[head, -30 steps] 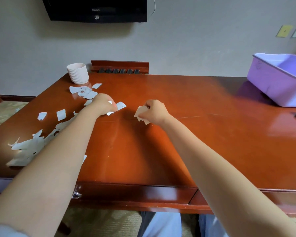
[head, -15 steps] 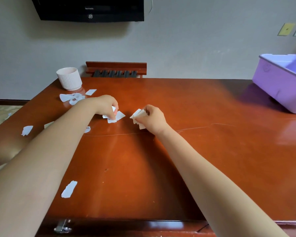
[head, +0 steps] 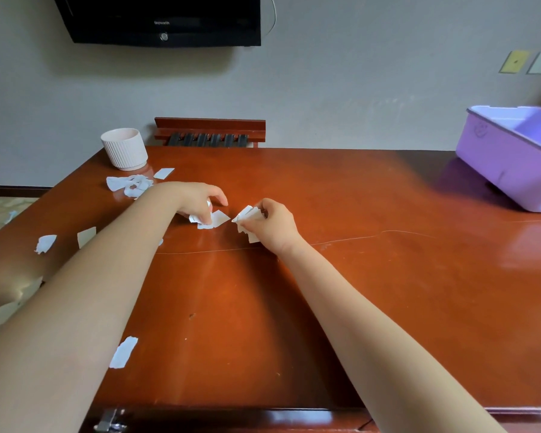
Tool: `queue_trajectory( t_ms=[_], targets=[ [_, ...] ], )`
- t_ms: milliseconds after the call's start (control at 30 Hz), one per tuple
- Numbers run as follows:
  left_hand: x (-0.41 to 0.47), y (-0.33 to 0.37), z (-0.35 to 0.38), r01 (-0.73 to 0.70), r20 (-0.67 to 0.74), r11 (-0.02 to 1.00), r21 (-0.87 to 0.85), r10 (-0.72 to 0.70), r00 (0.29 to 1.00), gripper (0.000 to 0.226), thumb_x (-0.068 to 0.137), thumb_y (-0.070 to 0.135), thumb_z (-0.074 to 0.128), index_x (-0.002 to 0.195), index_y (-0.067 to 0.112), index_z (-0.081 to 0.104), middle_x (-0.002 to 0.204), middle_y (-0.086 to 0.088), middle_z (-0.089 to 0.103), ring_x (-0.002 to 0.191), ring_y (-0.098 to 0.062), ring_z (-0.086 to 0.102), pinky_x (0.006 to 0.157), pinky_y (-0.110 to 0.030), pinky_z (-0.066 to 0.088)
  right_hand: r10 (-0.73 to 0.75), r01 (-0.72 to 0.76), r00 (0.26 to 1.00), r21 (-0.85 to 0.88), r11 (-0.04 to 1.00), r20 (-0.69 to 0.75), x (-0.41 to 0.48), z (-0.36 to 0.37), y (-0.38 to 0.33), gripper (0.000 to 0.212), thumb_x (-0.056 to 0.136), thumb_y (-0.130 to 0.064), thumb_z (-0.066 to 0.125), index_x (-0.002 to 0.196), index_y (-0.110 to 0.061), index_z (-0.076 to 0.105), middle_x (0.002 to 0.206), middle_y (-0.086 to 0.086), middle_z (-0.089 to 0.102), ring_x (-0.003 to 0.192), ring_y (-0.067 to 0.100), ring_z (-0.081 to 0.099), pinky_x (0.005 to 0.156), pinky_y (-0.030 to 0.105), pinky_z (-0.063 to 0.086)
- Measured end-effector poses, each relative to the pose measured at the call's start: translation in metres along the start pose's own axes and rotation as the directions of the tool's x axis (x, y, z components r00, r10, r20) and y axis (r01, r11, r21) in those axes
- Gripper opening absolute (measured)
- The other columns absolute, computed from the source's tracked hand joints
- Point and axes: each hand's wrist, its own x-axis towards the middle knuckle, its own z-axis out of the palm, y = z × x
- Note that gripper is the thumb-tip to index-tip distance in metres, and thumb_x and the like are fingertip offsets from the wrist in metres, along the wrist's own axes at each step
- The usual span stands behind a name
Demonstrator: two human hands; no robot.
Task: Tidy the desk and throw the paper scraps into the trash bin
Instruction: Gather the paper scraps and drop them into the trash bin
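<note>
Wide red-brown bench [head: 341,307], and I'd call this job under halfway. The purple tub [head: 509,164] on the far right corner, which I take for the bin, shows no paper in the part of its inside I can see. The right hand [head: 274,228] is clamped round a fan of collected scraps [head: 247,221] at mid-bench. The left hand [head: 200,200], just beside it, has its fingertips pinching a few more pieces [head: 214,219] that lie on the wood.

Plenty left to gather:
- a large torn sheet [head: 3,307] at the left edge
- a crumpled heap [head: 128,184] by the ribbed white cup [head: 124,148]
- loose bits [head: 46,243] on the left
- one strip [head: 124,351] near the front

All of it is thin, white and ragged-edged.
</note>
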Motion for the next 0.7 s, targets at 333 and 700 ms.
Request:
queue_trajectory(
  t_ms=[333,700],
  targets=[
    [0.003,0.001,0.000,0.039,0.013,0.998,-0.041,-0.039,0.999,0.020,0.081,0.007,0.065,0.092,0.024,0.064,0.122,-0.002,0.048,0.105,-0.023,0.052,0.071,-0.025,0.052,0.039,-0.039,0.999,0.191,0.981,0.002,0.001,-0.004,0.010,0.024,0.081,-0.017,0.071,0.075,-0.019,0.048,0.087,0.005,0.060,0.076,0.018,0.057,0.065,0.027,0.046],
    [-0.008,-0.010,0.009,0.093,-0.155,0.985,-0.142,-0.115,0.981,0.021,0.085,0.015,0.063,0.104,0.008,0.061,0.110,-0.013,0.056,0.101,-0.024,0.050,0.079,-0.031,0.045,0.032,-0.032,0.999,0.192,0.981,0.001,0.003,-0.004,0.014,0.021,0.082,-0.021,0.070,0.078,-0.018,0.049,0.090,0.005,0.062,0.078,0.018,0.059,0.067,0.029,0.047]
  ],
)
